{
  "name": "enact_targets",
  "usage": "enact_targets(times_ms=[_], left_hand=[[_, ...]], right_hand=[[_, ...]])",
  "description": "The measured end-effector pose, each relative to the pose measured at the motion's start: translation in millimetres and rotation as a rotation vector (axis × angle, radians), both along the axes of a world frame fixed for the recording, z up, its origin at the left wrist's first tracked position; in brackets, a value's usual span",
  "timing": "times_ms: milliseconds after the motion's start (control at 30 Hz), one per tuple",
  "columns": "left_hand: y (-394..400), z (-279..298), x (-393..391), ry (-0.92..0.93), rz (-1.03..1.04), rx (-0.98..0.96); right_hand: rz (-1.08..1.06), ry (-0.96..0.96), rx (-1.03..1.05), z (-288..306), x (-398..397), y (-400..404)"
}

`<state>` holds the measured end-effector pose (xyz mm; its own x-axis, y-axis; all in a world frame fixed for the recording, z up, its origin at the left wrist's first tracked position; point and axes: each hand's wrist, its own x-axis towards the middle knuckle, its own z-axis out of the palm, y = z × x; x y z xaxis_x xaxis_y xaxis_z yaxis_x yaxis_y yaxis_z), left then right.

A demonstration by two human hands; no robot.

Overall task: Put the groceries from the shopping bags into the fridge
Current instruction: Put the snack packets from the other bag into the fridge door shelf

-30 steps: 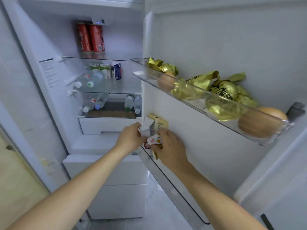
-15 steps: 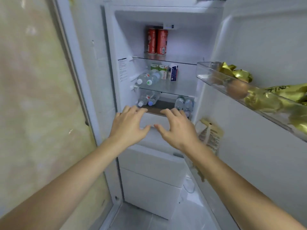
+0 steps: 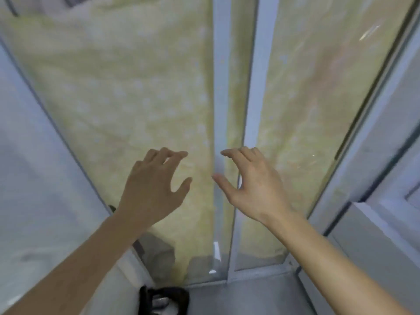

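Note:
My left hand [image 3: 151, 191] and my right hand [image 3: 249, 186] are both held out in front of me at mid-frame, palms down, fingers spread and slightly curled, holding nothing. They hover a short gap apart in front of frosted yellowish glass panels [image 3: 141, 105]. A dark bag [image 3: 163, 300] lies on the floor at the bottom edge, below my left forearm. The open inside of the fridge and the groceries are out of view. At the right edge a white panel [image 3: 386, 223] shows; I cannot tell whether it belongs to the fridge.
A white vertical frame post [image 3: 236, 87] divides the two glass panels. A pale wall [image 3: 34, 178] stands at the left. Grey floor [image 3: 261, 296] shows at the bottom between my forearms.
My view has swung left, away from the open fridge and its door shelf, onto the glass panels. Both hands let go of the packet at the door shelf and now hang empty.

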<state>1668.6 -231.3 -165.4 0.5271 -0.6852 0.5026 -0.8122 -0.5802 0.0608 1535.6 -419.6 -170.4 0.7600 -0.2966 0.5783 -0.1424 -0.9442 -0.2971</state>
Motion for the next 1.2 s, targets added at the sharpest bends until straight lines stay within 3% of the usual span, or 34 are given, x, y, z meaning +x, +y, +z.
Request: enact_targets(times_ms=[300, 500, 867, 1033, 1200], left_hand=[[296.5, -73.8, 43.1, 0.267, 0.513, -0.134], [421.7, -148.9, 49.1, 0.457, 0.785, -0.161], [481.5, -308.0, 105.0, 0.787, 0.998, -0.174], [473.5, -364.4, 152.5, 0.801, 0.937, -0.035], [485.3, -403.7, 171.6, 0.861, 1.081, 0.205]], right_hand=[[0.533, 0.172, 0.070, -65.7, 136.9, 227.3], [0.802, 0.359, 0.150, -141.4, 204.0, 347.2], [1.141, 0.674, 0.158, -310.3, 341.0, 487.5], [1.212, 0.849, -0.036, -382.5, 382.3, 510.9], [1.286, 0.957, -0.301, -420.0, 391.0, 505.9]])
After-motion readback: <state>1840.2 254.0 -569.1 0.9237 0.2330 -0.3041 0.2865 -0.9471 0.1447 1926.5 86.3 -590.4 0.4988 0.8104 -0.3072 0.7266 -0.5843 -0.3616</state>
